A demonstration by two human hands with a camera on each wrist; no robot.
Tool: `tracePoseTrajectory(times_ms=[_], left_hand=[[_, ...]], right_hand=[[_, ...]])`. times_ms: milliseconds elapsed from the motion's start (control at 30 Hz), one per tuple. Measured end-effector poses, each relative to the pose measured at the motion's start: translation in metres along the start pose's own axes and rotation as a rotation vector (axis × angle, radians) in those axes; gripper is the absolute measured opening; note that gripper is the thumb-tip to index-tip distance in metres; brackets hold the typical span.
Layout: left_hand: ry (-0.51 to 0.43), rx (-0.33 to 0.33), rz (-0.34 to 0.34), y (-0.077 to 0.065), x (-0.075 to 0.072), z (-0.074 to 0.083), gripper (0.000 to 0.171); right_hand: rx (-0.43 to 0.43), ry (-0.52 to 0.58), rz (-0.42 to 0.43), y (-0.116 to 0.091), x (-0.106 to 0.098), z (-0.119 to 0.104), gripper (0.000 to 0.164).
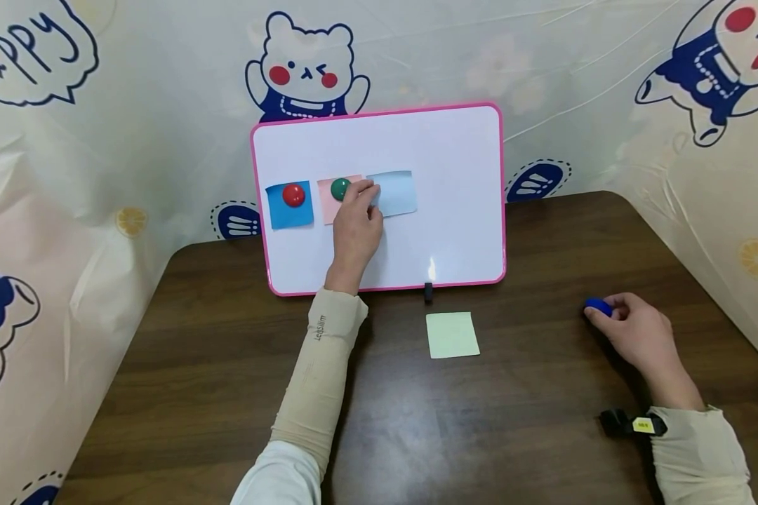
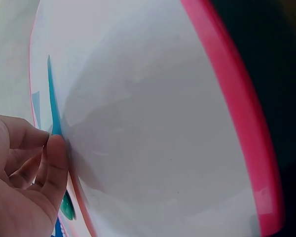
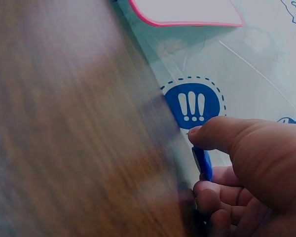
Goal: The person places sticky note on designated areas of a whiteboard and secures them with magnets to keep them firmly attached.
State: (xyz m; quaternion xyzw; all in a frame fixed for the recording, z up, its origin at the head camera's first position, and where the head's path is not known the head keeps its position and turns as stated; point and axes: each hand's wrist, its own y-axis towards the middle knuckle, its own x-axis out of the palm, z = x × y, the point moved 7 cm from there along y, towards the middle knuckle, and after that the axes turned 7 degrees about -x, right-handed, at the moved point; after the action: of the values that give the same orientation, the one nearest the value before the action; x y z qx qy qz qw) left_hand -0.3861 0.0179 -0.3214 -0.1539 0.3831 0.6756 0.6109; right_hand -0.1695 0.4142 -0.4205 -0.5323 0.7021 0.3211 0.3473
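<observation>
On the whiteboard point(image 1: 445, 245), my left hand point(image 1: 358, 228) pinches the left edge of a light blue sticky note point(image 1: 399, 193). The left wrist view shows that note point(image 2: 54, 101) edge-on, with finger and thumb at its near end. Beside it, partly behind the hand, is a pink sticky note point(image 1: 326, 209) under a green round magnet point(image 1: 340, 188). Farther left, a red round magnet point(image 1: 293, 195) sits on a darker blue sticky note point(image 1: 281, 216). Over the table's right side, my right hand point(image 1: 646, 337) holds a blue round magnet point(image 1: 598, 306) between thumb and fingers.
A pale green sticky note point(image 1: 453, 336) lies on the brown table point(image 1: 512, 421) below the board. A small black piece point(image 1: 428, 292) is at the board's pink lower edge. Behind the table hangs a printed cloth point(image 1: 177, 140) with cartoon bears.
</observation>
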Motion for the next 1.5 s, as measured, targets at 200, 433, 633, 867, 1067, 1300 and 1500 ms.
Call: tracePoseTrajectory(times_ms=[200,433,633,867,1067,1300,1500], left_hand=[[0.017,0.012,-0.005,-0.0001,-0.0004,0.0011,0.038],[0.046,0.040,0.001,0.0014,-0.0015,0.0035,0.037],[0.073,0.033,-0.018,0.0029,-0.0016,0.0061,0.038],[0.120,0.028,-0.035,0.0037,-0.0006,0.0064,0.038],[0.146,0.010,-0.055,0.0043,0.0003,0.0051,0.039],[0.141,-0.009,-0.083,0.0037,0.0045,0.0028,0.042],[0.144,-0.005,-0.074,0.0041,0.0045,0.0025,0.042]], right_hand=[[0.003,0.002,0.000,-0.0004,0.0006,0.0001,0.052],[-0.010,-0.003,0.005,-0.0006,0.0007,-0.0006,0.051],[-0.006,0.000,0.006,-0.0008,-0.0008,-0.0008,0.052],[0.000,0.002,-0.004,0.0001,0.0004,0.0014,0.053],[0.008,0.001,-0.008,0.0006,0.0010,0.0029,0.053],[0.011,-0.001,-0.008,0.0000,0.0016,0.0038,0.053],[0.011,0.002,-0.010,-0.0002,0.0016,0.0030,0.053]])
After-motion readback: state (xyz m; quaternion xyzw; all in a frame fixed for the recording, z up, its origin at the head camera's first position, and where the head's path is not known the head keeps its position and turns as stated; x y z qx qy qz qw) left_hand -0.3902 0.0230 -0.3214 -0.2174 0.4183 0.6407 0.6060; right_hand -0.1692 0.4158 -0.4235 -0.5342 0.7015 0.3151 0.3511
